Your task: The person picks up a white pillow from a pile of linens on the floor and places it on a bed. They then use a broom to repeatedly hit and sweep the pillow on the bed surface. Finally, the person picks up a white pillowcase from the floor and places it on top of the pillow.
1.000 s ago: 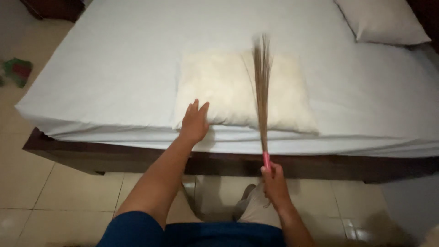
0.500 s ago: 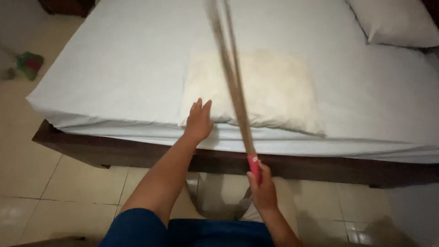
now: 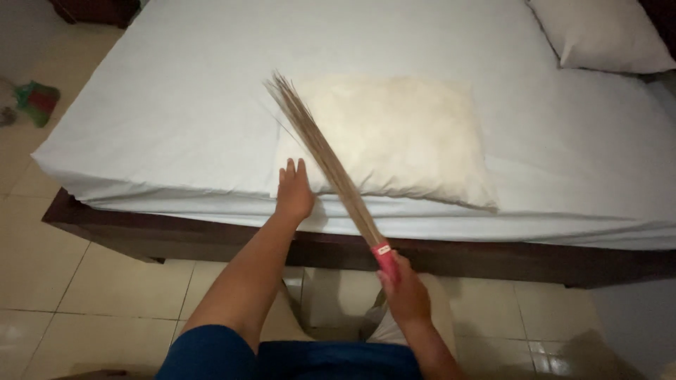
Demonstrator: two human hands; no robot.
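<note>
Closest to me, my right hand point(image 3: 407, 292) is wrapped shut around the red-banded grip of a bundled brown stick broom point(image 3: 325, 160), low in front of the bed's near edge. I hold it at the very end, I judge, so that the long thin bristles get full reach; they slant up and to the left and fan out over the near left corner of the pillow, raised rather than lying flat, though I cannot tell whether the tips touch it. The red band on the grip carries a small pale patch like a label, too small to make out.

My left hand point(image 3: 293, 191) lies flat with the fingers spread, clamped on nothing, pressing the near left edge of the cream, stained, uncovered rectangular pillow point(image 3: 394, 137). That placement looks meant to pin the pillow in place while the broom works over it. The two hands are well apart, the left on the bed, the right below its edge.

The pillow lies flat near the front edge of the pale sheeted mattress point(image 3: 176, 119), which sits on a dark wooden bed frame point(image 3: 211, 243) above the beige tiled floor point(image 3: 63, 281).

Farther off, a second white pillow point(image 3: 598, 35) rests at the bed's far right corner. On the floor at far left lies a small green and red object point(image 3: 39, 100), too blurred to identify.
</note>
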